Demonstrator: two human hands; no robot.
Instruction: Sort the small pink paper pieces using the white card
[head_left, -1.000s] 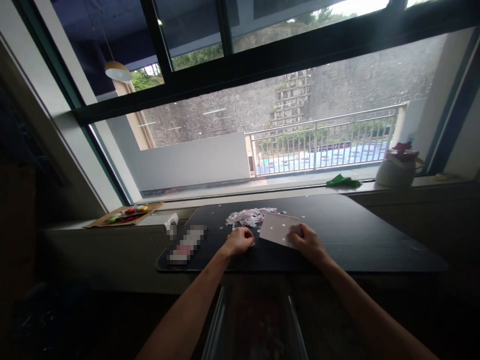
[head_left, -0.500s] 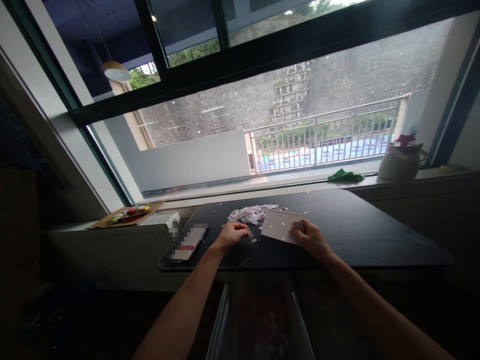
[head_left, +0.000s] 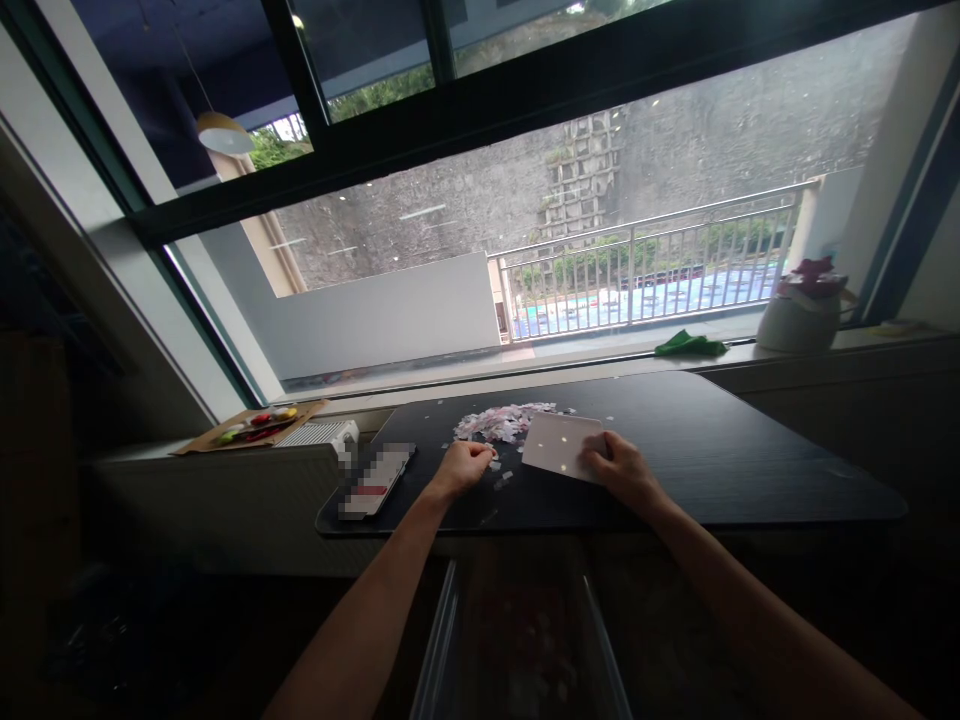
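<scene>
The right hand [head_left: 624, 472] grips a card [head_left: 551, 445] beside the scraps [head_left: 502, 422] on the table [head_left: 720, 460]. The left hand [head_left: 461, 468], apart, pinches, perhaps on one; picking seems underway, calling for fine fingertip control.

The left forearm [head_left: 360, 600] and right forearm [head_left: 742, 590] reach forward, converging. The left hand [head_left: 462, 470] curls, thumb near fingertips; whether they meet is hard to make out. The right hand [head_left: 624, 468] angles inward, closed in a grip.
</scene>
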